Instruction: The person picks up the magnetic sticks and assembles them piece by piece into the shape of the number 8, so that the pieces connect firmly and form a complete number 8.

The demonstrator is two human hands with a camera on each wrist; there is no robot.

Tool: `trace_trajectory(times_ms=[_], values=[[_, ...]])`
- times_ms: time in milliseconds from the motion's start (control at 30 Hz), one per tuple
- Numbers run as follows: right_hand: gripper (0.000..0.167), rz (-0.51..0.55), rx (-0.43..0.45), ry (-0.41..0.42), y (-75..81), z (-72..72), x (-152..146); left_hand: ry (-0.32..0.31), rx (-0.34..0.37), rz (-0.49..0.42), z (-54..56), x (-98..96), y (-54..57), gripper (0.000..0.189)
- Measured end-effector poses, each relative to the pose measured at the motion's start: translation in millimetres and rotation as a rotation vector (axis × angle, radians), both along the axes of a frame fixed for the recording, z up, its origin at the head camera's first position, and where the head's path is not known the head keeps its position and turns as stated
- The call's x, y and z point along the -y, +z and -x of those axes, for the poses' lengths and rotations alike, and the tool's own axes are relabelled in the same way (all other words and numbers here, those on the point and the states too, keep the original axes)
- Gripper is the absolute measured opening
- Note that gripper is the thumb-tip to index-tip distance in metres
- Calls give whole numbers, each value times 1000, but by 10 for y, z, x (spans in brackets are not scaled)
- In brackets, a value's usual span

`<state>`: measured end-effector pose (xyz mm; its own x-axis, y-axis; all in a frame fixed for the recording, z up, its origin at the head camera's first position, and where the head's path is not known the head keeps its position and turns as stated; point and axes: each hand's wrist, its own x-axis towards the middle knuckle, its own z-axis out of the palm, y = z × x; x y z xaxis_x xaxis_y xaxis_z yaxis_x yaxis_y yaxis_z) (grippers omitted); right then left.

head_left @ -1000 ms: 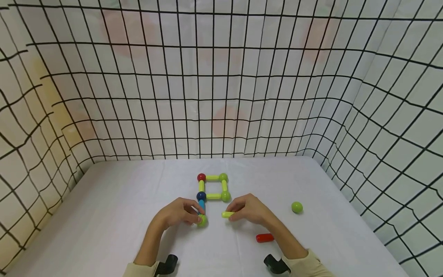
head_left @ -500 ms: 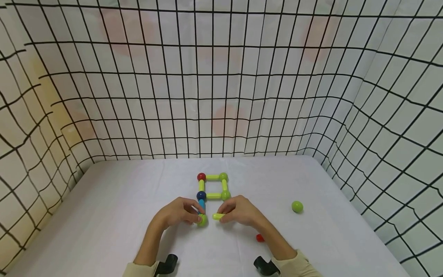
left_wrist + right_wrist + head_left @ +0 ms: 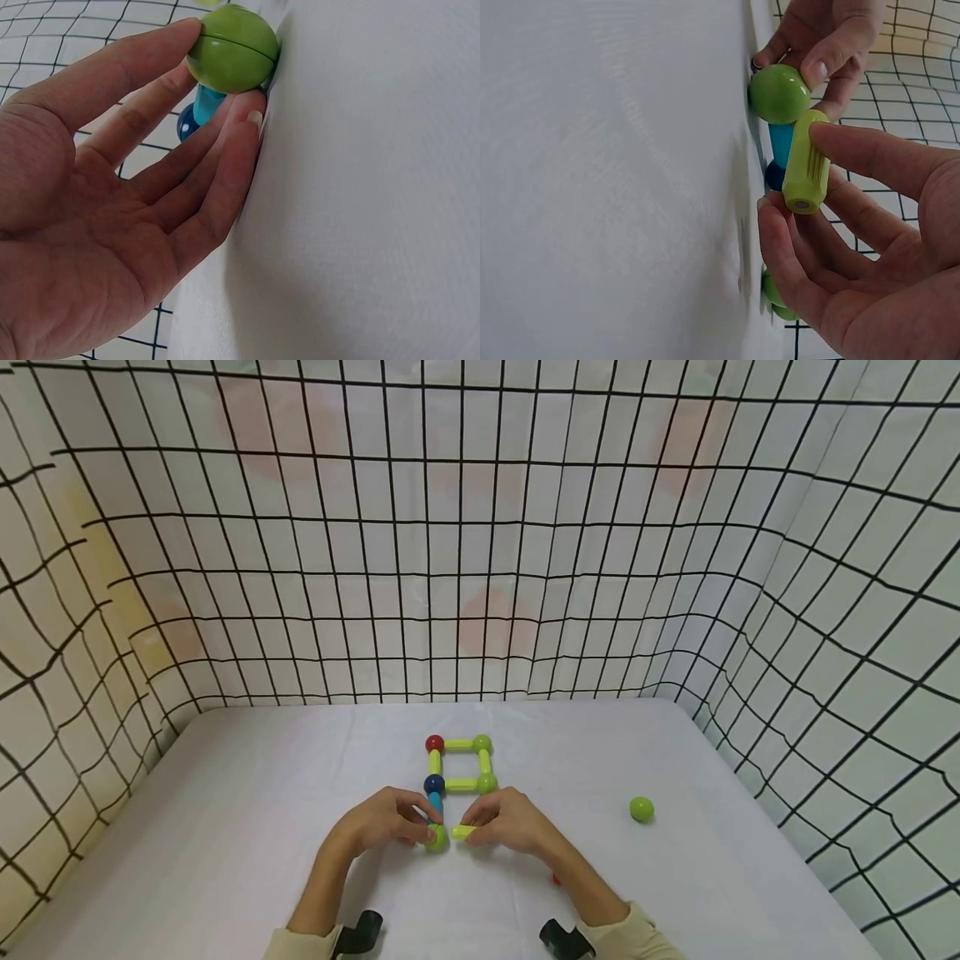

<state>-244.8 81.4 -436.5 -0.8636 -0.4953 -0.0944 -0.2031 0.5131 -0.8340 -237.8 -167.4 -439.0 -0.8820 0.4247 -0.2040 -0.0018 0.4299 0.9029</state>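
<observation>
My left hand [image 3: 388, 818] pinches a green ball [image 3: 232, 49] between thumb and fingers, low over the white tabletop. A short blue rod [image 3: 206, 103] runs from that ball to a dark blue ball [image 3: 434, 784]. Between the thumb and fingers of my right hand [image 3: 506, 821] is a yellow-green rod [image 3: 808, 161], ridged along its side, with a small grey dot on its end. Its far end points at the held green ball and overlaps it in the right wrist view. Beyond the hands lies a square of yellow-green rods with a red ball [image 3: 435, 743] at one corner.
Green balls [image 3: 482, 743] form the square's right corners. A loose green ball [image 3: 641, 810] lies on the white table [image 3: 720, 877] at right. Most of a red rod [image 3: 556, 879] hides under the right forearm. Black netting [image 3: 480, 568] encloses the back and sides.
My right hand has moved left with the yellow-green rod, bringing it close to the green ball. The right forearm now covers most of the red rod. The left hand has stayed in place.
</observation>
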Motion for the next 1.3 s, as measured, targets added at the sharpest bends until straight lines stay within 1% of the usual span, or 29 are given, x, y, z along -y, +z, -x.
trace_trajectory(times_ms=[300,433,867,1300], values=[[12,-16,-1,-15,-47,5,43,-3,-1,27,-1,3,4,24],[12,-4,-3,-14,-58,0,55,-2,-6,37,4,10,-6,24],[11,-17,5,-23,-61,-9,65,-4,-6,35,4,0,-12,23],[12,-69,13,-16,-75,3,60,-9,2,30,9,9,-19,24]])
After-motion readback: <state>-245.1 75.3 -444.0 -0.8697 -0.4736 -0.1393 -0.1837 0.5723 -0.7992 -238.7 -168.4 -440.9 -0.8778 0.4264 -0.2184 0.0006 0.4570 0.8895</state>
